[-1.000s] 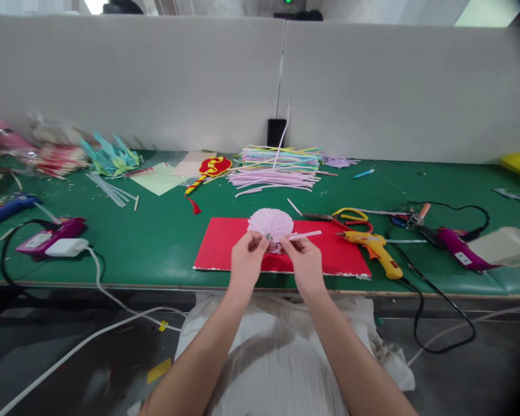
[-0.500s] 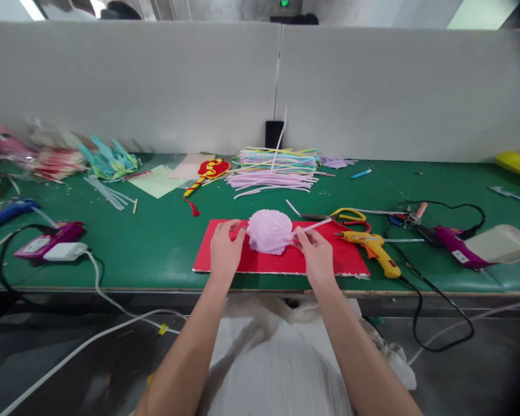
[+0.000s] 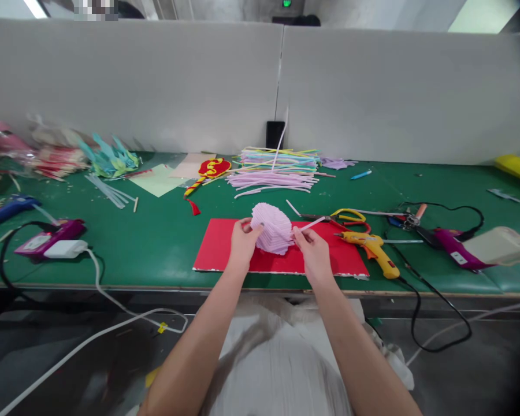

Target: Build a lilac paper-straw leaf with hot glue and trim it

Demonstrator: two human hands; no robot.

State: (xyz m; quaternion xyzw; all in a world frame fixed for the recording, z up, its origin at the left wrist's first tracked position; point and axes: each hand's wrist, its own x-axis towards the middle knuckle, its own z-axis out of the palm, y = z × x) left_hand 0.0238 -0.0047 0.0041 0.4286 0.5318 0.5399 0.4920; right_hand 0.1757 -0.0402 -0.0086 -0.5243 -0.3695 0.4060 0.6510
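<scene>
Disc, lilac, positioned over the middle of the red board; contact between them cannot be determined. Left hand pinches its rim at 9 o'clock. Right hand, at 4 o'clock, pinches a lilac strip slanting toward 2 o'clock. Scissors lie at 3 o'clock, glue gun beyond; stems at 12, fan at 10.

Soft light, dark blurred right edge

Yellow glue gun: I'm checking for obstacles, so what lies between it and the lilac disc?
The head view shows the right hand, holding a lilac strip, over the red board.
</scene>
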